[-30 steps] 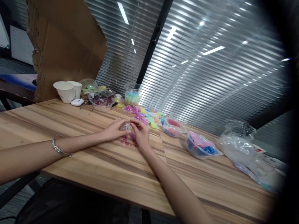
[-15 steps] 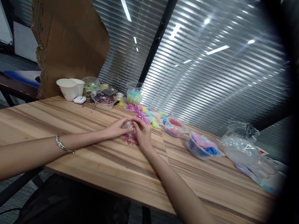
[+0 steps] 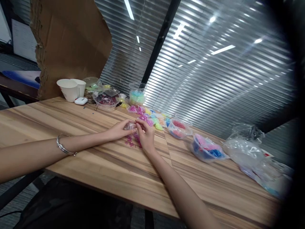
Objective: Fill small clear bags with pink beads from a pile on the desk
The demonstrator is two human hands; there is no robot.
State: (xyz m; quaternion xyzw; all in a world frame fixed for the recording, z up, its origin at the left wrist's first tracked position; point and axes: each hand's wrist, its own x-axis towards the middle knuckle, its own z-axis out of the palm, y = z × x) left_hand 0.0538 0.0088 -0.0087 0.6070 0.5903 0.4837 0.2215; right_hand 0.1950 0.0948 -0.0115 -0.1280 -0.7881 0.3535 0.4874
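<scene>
My left hand (image 3: pixel 121 130) curls around a small clear plastic bag (image 3: pixel 129 126), thumb on the near side and fingers behind it. Close against it, my right hand (image 3: pixel 145 135) has its thumb and forefinger pinched together at the bag's right edge; whether they grip the bag's rim or some tiny piece is too small to tell. Loose magenta bits (image 3: pixel 130 141) lie on the wooden table (image 3: pixel 95 168) just below the hands. Beyond the fingers sit several small bags of magenta pieces (image 3: pixel 144 118).
Small yellow and green bags (image 3: pixel 158 126) lie behind. To the right stand a tub with red contents (image 3: pixel 177 128), a bowl of pink and blue bags (image 3: pixel 206 149) and crumpled clear plastic (image 3: pixel 245 146). Paper cups (image 3: pixel 68 90), a white earbud case (image 3: pixel 81 100) and cardboard (image 3: pixel 73 47) are left.
Both hands hold nearly the same pose around the clear bag. The view has shifted very slightly; nothing has visibly been put down or picked up.
</scene>
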